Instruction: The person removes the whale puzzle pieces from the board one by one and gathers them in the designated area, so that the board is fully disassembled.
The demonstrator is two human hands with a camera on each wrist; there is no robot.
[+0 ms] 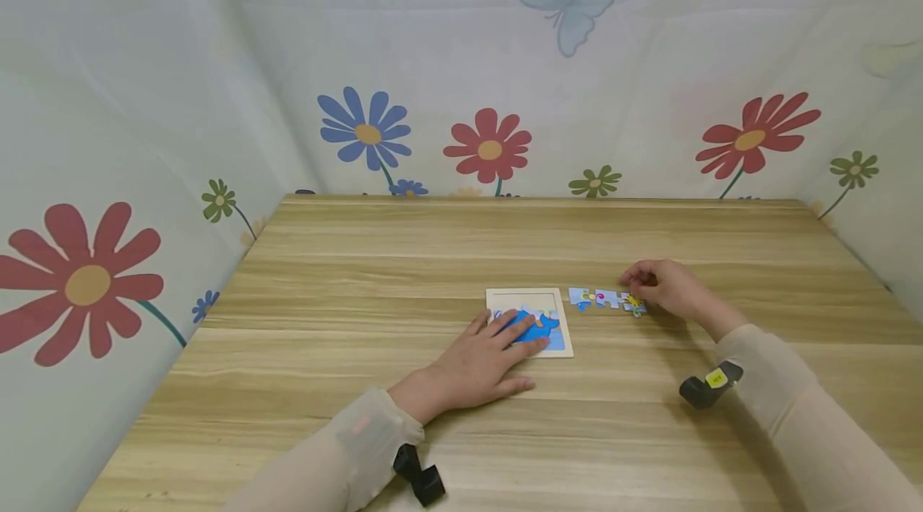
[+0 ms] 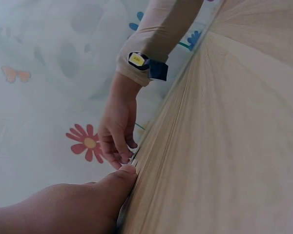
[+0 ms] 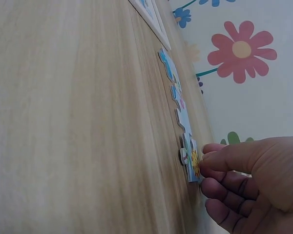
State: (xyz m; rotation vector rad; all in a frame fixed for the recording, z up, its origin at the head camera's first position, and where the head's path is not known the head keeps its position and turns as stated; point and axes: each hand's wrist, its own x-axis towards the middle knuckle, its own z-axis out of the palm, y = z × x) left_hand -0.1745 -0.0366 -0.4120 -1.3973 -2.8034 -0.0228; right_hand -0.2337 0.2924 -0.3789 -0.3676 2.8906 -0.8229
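My left hand [image 1: 485, 360] lies spread over a square wooden puzzle tray [image 1: 567, 336], fingers straight across its blue picture [image 1: 551, 325]. Much of the tray's left half is hidden beneath the fingers. To the tray's right, several jigsaw pieces lie in a short row on the table, a pale blue one [image 1: 578, 296] nearest the tray. At the far end of the row, my right hand [image 1: 667, 288] curls its fingers and pinches the edge of a puzzle piece with a yellow sun [image 3: 195, 161] between thumb and fingertips. That piece overlaps its neighbour in the right wrist view.
The wood-grain table [image 1: 346, 288] stretches out around the tray and pieces. A white cloth with printed flowers [image 1: 433, 39] hangs along its back and sides. A black camera [image 1: 710, 385] is strapped at the right wrist, another [image 1: 420, 476] at the left.
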